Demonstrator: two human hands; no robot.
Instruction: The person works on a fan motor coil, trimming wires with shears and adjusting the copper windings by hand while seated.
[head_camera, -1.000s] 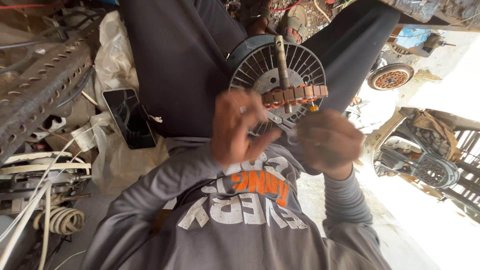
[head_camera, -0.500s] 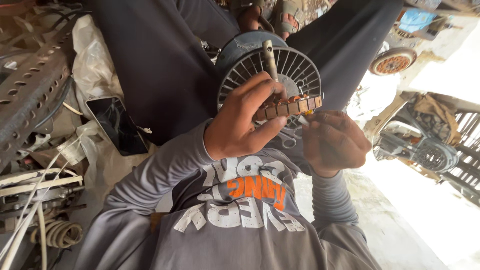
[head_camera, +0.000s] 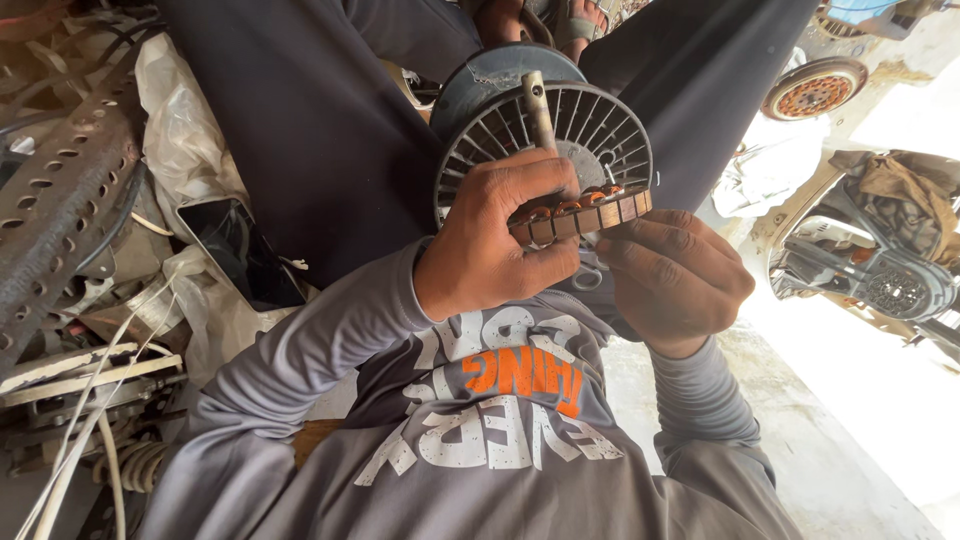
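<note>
– Motor part (head_camera: 545, 150) sits on the person's lap, with its metal rod (head_camera: 538, 105) pointing away.
– Both hands?
– Left hand (head_camera: 500, 235) and right hand (head_camera: 675, 280) pinch the copper strip (head_camera: 585, 212) lying sideways across it.

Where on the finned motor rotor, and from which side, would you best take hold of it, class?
Probably by the round rim of the finned motor rotor, from the far side: the near edge is taken by the left hand, the right hand and the copper-wound stator piece, and the shaft is thin and smooth.
</note>
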